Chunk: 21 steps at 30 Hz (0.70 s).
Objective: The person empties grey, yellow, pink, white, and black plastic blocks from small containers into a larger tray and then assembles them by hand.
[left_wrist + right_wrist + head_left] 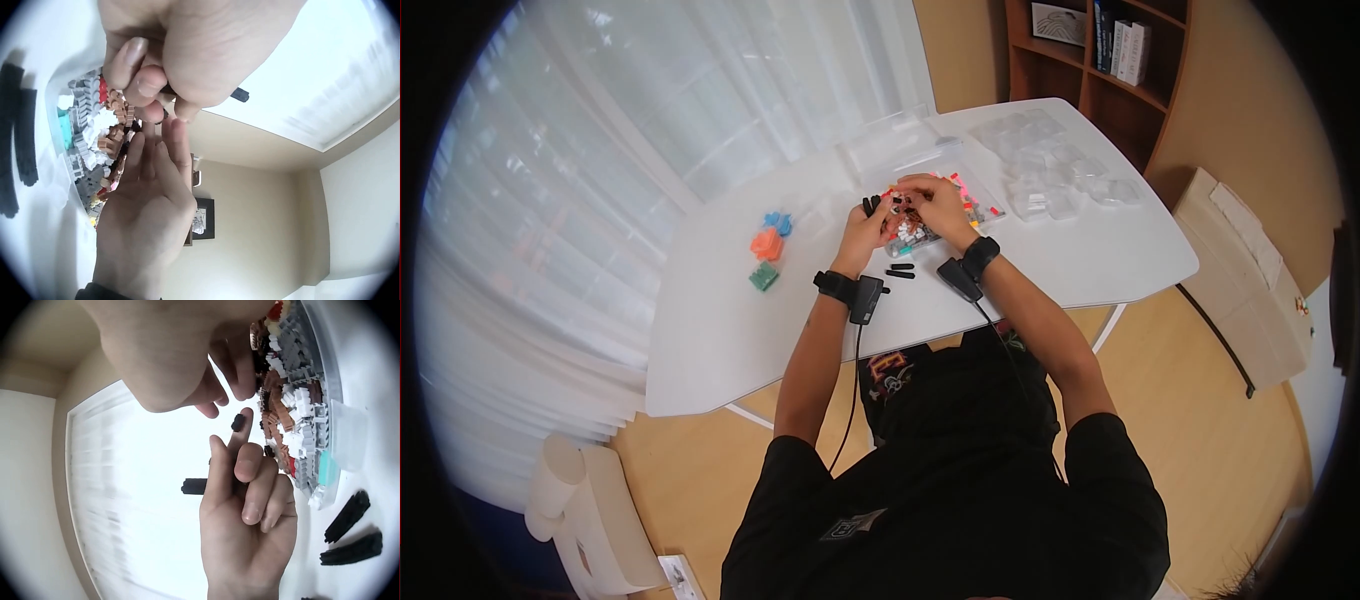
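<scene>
My left hand (247, 519) has its fingers curled round a black bar of joined bricks (194, 486), whose end sticks out past the thumb side. A small black brick (237, 422) sits at the tip of its extended index finger. Close to that fingertip, my right hand (147, 200) reaches over the heap with fingers extended; nothing shows in its grasp. Under both hands is a clear plastic box (334, 381) of small building bricks (97, 131) in white, grey, brown, red and teal. Two black brick bars (350, 515) lie on the table beside the box.
Left of the box on the white table (730, 340) stand blue (778, 222), orange (766, 244) and green (764, 275) brick pieces. Clear plastic containers (1050, 170) cover the right rear. Cables run from both wrist cameras (867, 298) toward the body.
</scene>
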Each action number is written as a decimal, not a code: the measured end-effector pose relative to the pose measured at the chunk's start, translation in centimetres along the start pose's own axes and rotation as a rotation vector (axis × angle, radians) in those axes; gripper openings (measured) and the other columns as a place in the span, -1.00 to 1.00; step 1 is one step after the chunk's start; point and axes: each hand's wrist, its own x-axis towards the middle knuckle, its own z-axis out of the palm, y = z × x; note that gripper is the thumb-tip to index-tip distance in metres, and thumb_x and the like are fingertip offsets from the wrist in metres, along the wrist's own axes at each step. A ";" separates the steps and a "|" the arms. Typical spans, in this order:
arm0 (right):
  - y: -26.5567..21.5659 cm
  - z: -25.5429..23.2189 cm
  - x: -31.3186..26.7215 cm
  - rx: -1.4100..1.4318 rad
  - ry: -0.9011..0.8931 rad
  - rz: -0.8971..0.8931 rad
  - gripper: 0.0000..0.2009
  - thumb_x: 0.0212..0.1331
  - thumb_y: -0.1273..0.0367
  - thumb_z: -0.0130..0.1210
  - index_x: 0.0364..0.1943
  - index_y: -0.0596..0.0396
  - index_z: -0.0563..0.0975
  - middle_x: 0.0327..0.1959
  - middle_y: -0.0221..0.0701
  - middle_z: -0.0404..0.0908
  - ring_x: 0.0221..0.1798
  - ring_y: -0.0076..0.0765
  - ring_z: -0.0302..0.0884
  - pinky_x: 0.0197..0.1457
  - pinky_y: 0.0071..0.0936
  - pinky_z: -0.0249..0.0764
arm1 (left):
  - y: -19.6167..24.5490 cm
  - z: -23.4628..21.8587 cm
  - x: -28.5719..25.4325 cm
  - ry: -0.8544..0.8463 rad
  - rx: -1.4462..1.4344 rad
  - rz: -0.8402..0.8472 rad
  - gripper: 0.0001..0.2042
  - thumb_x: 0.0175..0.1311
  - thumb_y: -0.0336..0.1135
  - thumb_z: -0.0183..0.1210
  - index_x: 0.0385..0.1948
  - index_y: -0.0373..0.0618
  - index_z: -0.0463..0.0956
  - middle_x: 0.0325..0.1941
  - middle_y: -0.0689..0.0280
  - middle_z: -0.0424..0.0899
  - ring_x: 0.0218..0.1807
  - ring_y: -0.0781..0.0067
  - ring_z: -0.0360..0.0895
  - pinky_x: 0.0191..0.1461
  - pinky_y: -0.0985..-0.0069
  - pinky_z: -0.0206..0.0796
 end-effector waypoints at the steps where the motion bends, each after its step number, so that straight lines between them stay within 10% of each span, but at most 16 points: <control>1: -0.2 -0.2 -0.1 -0.022 0.014 0.003 -0.82 0.11 0.61 -0.02 -0.26 0.23 0.61 -0.39 -0.33 0.63 -0.48 -0.54 0.55 -0.40 -0.58 0.51 | 0.0 0.0 0.0 0.007 0.012 -0.005 -0.69 0.39 -0.14 -0.01 -0.52 -0.14 0.37 -0.66 0.43 0.36 -0.70 0.72 0.13 -0.63 0.71 -0.07; 15: -1.3 0.3 -0.2 -0.057 -0.159 -0.039 -0.88 0.08 0.46 0.17 -0.30 0.19 0.62 -0.36 -0.39 0.60 -0.40 -0.56 0.52 -0.26 -0.63 0.42 | 1.0 0.9 -0.9 -0.155 0.054 -0.032 -0.77 0.36 -0.27 0.00 -0.55 -0.04 0.30 -0.66 0.56 0.24 -0.66 0.80 0.08 -0.62 0.73 -0.16; 21: -0.7 -0.4 0.0 0.038 -0.066 0.027 -0.86 0.12 0.39 0.20 -0.33 0.20 0.63 -0.46 -0.43 0.61 -0.56 -0.61 0.49 -0.52 -0.67 0.41 | 1.4 1.4 -1.0 -0.132 0.065 0.042 -0.78 0.41 -0.23 -0.05 -0.44 -0.10 0.37 -0.65 0.55 0.26 -0.66 0.80 0.08 -0.60 0.75 -0.15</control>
